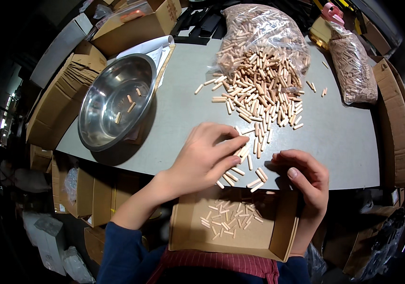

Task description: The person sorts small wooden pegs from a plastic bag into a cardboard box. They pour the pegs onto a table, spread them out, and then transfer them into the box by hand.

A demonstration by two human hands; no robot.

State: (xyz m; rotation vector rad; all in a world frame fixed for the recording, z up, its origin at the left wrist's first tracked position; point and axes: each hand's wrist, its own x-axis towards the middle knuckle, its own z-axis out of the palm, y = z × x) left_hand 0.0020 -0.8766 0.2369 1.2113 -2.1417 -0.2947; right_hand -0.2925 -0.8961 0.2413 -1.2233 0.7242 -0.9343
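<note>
A heap of short wooden dowel pins [259, 90] spills from an open clear plastic bag [259, 33] onto the grey table [183, 109]. My left hand [204, 156] rests near the table's front edge, its fingers closed over a few pins [242, 151]. My right hand [304, 177] curls at the edge beside several loose pins [256, 177], and what it holds is hidden. Below the edge an open cardboard box [230, 227] holds several pins.
A steel bowl [117, 102] with a few pins in it stands at the table's left. A second, closed bag of pins [353, 68] lies at the right. Cardboard boxes [60, 94] surround the table, with papers [157, 47] behind the bowl.
</note>
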